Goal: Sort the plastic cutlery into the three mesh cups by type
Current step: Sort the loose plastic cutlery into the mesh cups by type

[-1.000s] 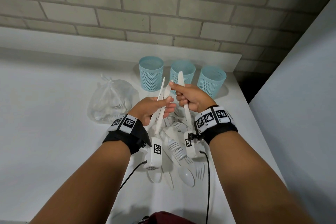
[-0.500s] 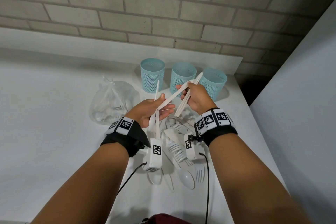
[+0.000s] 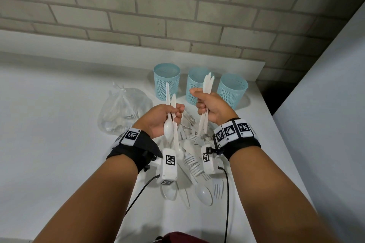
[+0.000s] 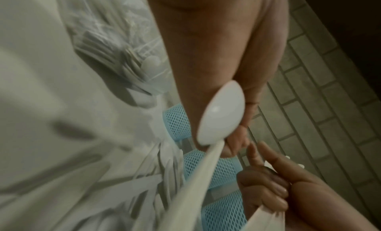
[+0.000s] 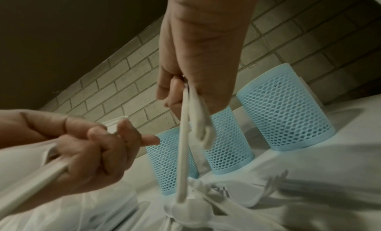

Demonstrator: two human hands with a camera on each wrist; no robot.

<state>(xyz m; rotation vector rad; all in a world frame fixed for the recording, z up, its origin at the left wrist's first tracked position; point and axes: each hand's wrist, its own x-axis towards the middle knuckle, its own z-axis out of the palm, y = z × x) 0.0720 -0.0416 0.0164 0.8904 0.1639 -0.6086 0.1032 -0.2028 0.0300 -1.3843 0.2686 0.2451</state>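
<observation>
My left hand [image 3: 173,113] grips a white spoon [image 3: 168,130], bowl down, together with a white knife [image 3: 173,100]. The spoon's bowl [image 4: 222,114] fills the left wrist view. My right hand [image 3: 201,102] grips a small bundle of white knives [image 3: 207,85] upright in front of the middle cup. Their lower ends [image 5: 193,120] hang below the fist. Three light-blue mesh cups stand in a row at the back: left [image 3: 166,81], middle [image 3: 194,92], right [image 3: 232,90]. A pile of loose white cutlery [image 3: 192,158] lies on the table under my wrists.
A knotted clear plastic bag [image 3: 122,110] with more cutlery lies left of the cups. The white table [image 3: 49,124] ends at a brick wall behind the cups. A pale panel [image 3: 325,104] rises along the right side.
My right hand has taken a knife from the left hand's bunch and now holds its knives upright. The hands have drawn apart, and the left one keeps a spoon and a knife.
</observation>
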